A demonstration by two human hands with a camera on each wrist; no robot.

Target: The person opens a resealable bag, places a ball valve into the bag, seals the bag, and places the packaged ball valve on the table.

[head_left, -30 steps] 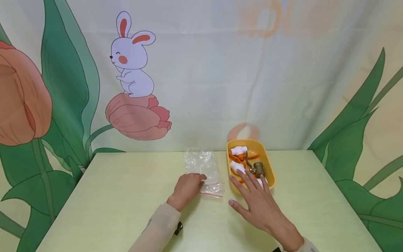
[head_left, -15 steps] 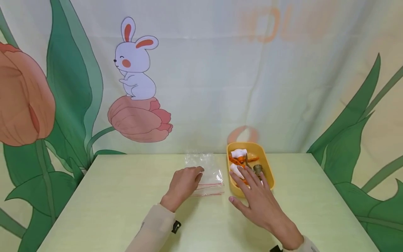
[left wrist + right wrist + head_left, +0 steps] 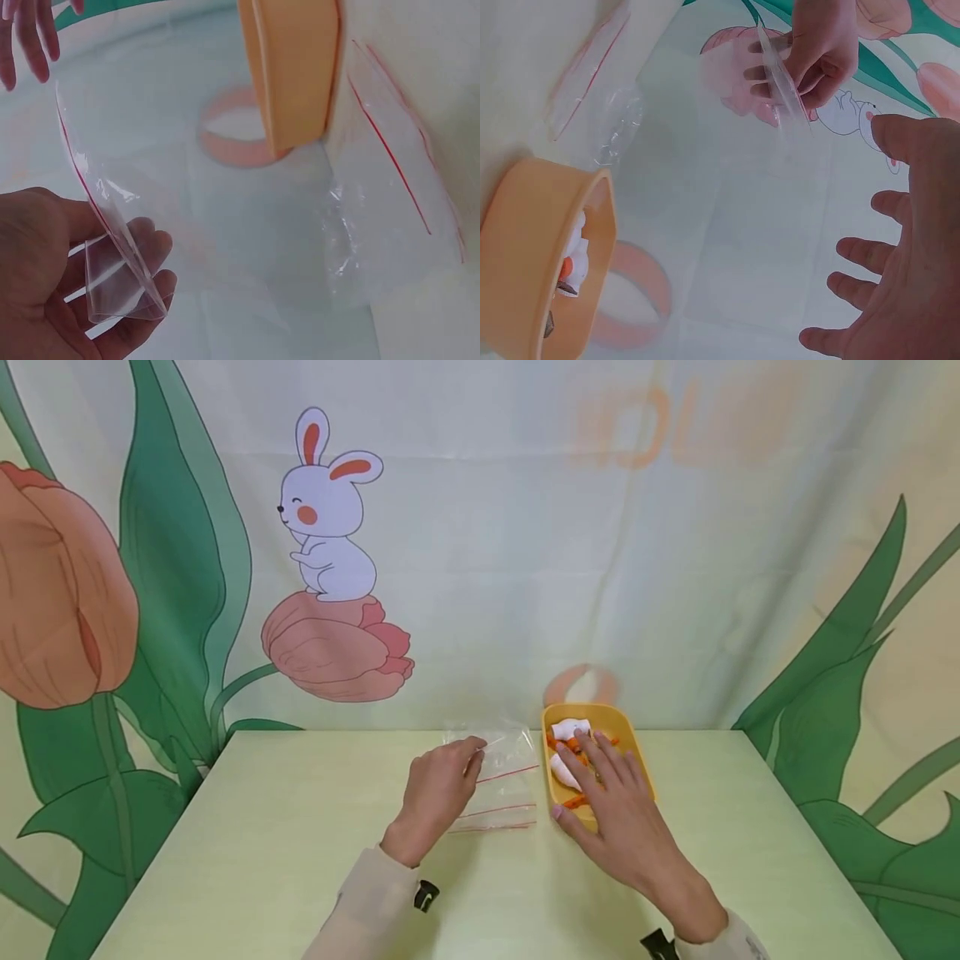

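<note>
Between thumb and fingers my left hand (image 3: 442, 785) pinches a clear zip bag (image 3: 112, 225) with a red seal line, lifted off the table. More clear zip bags (image 3: 390, 187) with red lines lie flat on the table below it. My right hand (image 3: 630, 827) is spread with its fingers apart, and in the head view it overlaps a yellow bin (image 3: 643, 760). In the right wrist view it is apart from the bin and holds nothing. Inside the bin are white fittings (image 3: 570, 728) and orange handles (image 3: 576, 802); my right hand hides some contents in the head view.
The pale green table (image 3: 300, 843) ends at a printed curtain (image 3: 480, 568) with a rabbit and tulips. The bin stands near the table's back edge, just right of the flat bags.
My left hand has raised one bag off the others on the table. The right hand, still spread, has shifted slightly over the bin as the head view tilted a little.
</note>
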